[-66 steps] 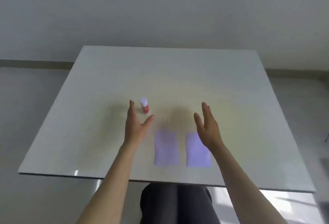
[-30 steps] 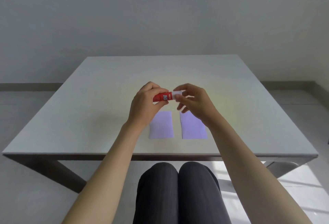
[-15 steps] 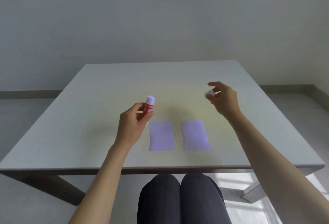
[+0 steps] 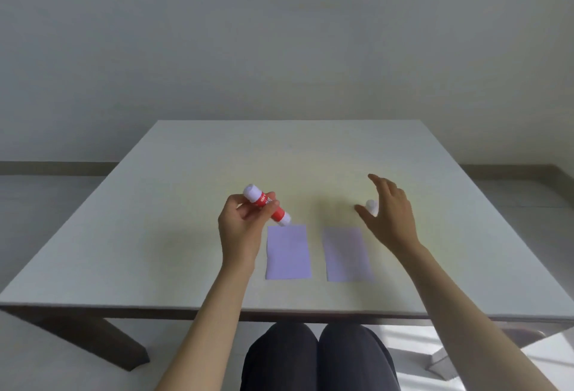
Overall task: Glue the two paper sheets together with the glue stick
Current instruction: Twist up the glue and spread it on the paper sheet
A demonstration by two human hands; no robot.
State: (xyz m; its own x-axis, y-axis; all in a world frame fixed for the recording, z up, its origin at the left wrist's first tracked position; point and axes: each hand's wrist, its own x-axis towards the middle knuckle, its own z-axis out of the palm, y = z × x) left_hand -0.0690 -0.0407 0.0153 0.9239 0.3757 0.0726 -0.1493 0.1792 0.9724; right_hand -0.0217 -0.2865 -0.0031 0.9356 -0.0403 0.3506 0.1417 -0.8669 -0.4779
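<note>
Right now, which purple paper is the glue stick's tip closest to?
The left purple sheet. The glue stick in the left hand points at its far edge; the right sheet lies apart.

Single head view – looks forward-down over table, near edge close

A red glue stick is held tilted, one end just above the left of two lilac paper sheets laid flat side by side, apart; its white cap is off.
</note>
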